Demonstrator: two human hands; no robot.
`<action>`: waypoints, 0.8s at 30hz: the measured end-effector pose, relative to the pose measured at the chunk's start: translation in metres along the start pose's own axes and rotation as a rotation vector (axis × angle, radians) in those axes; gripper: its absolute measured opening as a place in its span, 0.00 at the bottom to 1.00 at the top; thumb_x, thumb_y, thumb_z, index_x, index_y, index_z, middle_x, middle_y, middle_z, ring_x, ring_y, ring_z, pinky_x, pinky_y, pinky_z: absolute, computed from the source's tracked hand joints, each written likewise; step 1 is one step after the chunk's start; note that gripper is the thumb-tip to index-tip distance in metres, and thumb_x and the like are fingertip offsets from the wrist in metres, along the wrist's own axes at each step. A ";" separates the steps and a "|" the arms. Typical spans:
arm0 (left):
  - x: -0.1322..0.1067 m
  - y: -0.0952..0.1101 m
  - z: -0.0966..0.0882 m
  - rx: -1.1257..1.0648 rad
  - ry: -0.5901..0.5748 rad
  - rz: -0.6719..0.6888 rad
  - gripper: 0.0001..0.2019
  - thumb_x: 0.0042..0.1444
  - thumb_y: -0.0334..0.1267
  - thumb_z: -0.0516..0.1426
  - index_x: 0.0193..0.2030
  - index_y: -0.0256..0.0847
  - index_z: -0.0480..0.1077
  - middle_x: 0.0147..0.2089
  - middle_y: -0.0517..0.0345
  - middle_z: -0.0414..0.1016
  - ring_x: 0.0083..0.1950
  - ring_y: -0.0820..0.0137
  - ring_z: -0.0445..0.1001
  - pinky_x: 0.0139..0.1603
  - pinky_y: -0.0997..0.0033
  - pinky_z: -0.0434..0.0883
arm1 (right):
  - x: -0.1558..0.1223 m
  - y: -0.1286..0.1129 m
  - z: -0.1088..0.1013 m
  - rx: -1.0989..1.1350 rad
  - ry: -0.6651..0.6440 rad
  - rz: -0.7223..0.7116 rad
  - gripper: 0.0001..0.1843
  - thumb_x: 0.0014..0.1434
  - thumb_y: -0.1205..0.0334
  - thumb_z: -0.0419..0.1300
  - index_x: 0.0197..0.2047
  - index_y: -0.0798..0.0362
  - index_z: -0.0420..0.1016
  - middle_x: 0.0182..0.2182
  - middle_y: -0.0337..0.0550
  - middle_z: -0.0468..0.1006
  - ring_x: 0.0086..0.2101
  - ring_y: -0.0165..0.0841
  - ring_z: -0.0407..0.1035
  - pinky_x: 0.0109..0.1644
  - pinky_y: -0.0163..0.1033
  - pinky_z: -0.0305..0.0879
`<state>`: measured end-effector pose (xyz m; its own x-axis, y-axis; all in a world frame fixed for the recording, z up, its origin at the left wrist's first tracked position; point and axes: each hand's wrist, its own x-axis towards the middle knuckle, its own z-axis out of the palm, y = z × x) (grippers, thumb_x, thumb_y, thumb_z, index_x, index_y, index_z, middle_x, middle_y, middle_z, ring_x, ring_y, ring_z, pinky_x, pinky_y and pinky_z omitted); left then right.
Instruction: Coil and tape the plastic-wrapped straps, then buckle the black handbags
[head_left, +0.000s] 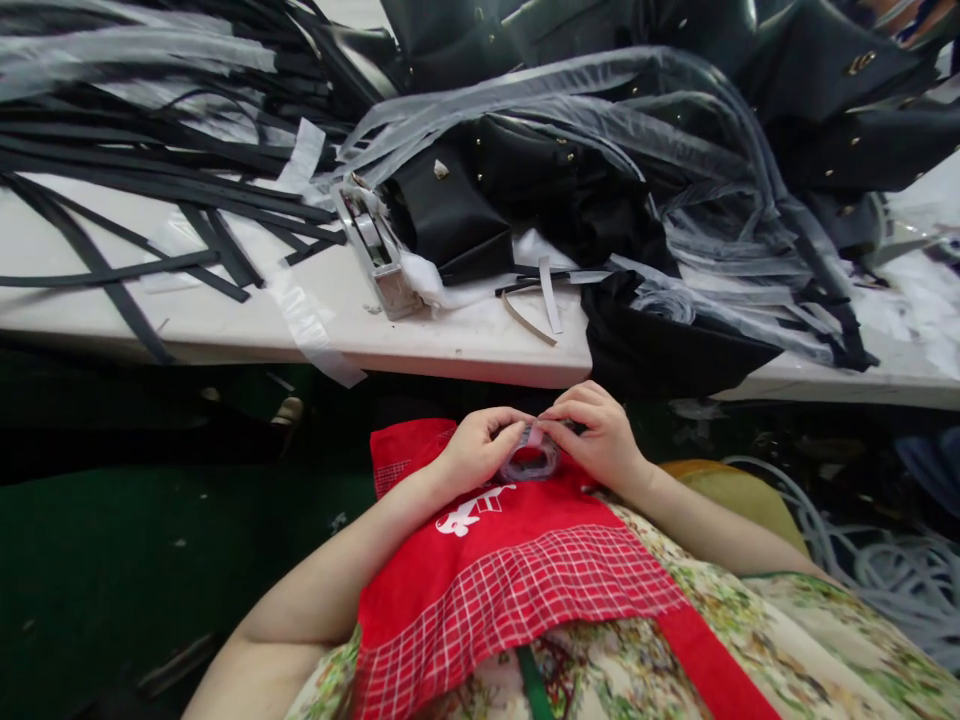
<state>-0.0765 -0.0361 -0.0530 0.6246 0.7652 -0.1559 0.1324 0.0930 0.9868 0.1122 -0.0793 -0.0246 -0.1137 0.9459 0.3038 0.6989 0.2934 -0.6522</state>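
Note:
Over my lap, against the red apron (pixel 420 570), a small ring-shaped roll that looks like clear tape (pixel 531 464) is between my hands. My left hand (pixel 491 440) pinches its upper left edge with thumb and fingers. From the other side my right hand (pixel 596 430) pinches at the top edge, its fingertips almost meeting those of the left. A pinkish bit shows at the roll's top where the fingertips come together. What exactly lies between the fingertips is too small to make out.
On the white table (pixel 480 340) stands a metal tape dispenser (pixel 382 260). Black bags (pixel 450 210) with plastic-wrapped handles (pixel 675 150) lie behind it. Black straps (pixel 150 180) heap at the left. A tape strip (pixel 311 325) hangs over the table edge. Pale tubing (pixel 892 580) coils at lower right.

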 end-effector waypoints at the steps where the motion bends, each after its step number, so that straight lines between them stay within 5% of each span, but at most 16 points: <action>1: 0.001 0.002 0.002 0.047 -0.007 0.006 0.12 0.58 0.42 0.56 0.41 0.38 0.78 0.39 0.54 0.81 0.40 0.65 0.78 0.43 0.71 0.72 | 0.002 0.002 0.000 0.050 -0.008 0.035 0.06 0.57 0.57 0.64 0.31 0.50 0.80 0.28 0.42 0.77 0.33 0.34 0.69 0.38 0.40 0.66; 5: 0.003 0.008 0.009 0.179 -0.026 0.018 0.13 0.57 0.46 0.59 0.39 0.38 0.78 0.35 0.54 0.80 0.35 0.67 0.76 0.38 0.71 0.71 | 0.004 0.016 0.003 0.365 -0.136 0.348 0.15 0.53 0.50 0.66 0.28 0.54 0.77 0.26 0.41 0.76 0.28 0.30 0.68 0.33 0.36 0.65; 8: 0.002 0.011 0.012 0.196 -0.056 0.094 0.10 0.59 0.43 0.59 0.39 0.40 0.77 0.39 0.54 0.81 0.40 0.66 0.77 0.44 0.70 0.72 | 0.005 0.028 0.003 0.679 -0.252 0.670 0.24 0.56 0.40 0.59 0.31 0.56 0.77 0.24 0.41 0.75 0.24 0.28 0.66 0.28 0.34 0.63; 10: 0.001 0.013 0.013 0.197 -0.072 0.153 0.07 0.59 0.40 0.59 0.37 0.41 0.77 0.43 0.52 0.80 0.44 0.65 0.77 0.49 0.68 0.71 | 0.007 0.032 0.001 0.789 -0.329 0.756 0.25 0.55 0.40 0.59 0.35 0.56 0.79 0.25 0.41 0.77 0.24 0.27 0.66 0.28 0.33 0.62; 14: 0.000 0.015 0.015 0.229 -0.090 0.197 0.05 0.59 0.37 0.59 0.33 0.42 0.75 0.42 0.53 0.80 0.44 0.67 0.77 0.49 0.68 0.72 | 0.010 0.032 0.002 0.823 -0.475 0.696 0.19 0.52 0.46 0.65 0.33 0.55 0.80 0.27 0.39 0.78 0.27 0.28 0.67 0.31 0.33 0.62; 21: -0.002 0.012 0.016 0.235 -0.019 0.275 0.03 0.58 0.34 0.60 0.35 0.41 0.76 0.45 0.53 0.77 0.48 0.67 0.75 0.52 0.68 0.71 | 0.010 0.034 0.008 0.725 -0.340 0.629 0.15 0.52 0.52 0.65 0.29 0.57 0.78 0.25 0.39 0.77 0.27 0.28 0.67 0.31 0.33 0.61; 24: 0.000 0.012 0.017 0.234 -0.030 0.293 0.04 0.59 0.34 0.59 0.34 0.41 0.75 0.42 0.54 0.75 0.45 0.69 0.74 0.50 0.68 0.72 | 0.012 0.037 0.006 0.713 -0.410 0.663 0.19 0.55 0.47 0.61 0.27 0.56 0.77 0.22 0.38 0.74 0.23 0.27 0.64 0.28 0.33 0.58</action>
<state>-0.0618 -0.0462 -0.0424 0.6837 0.7186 0.1275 0.1143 -0.2780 0.9538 0.1319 -0.0562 -0.0493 -0.1835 0.8820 -0.4341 0.1472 -0.4120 -0.8992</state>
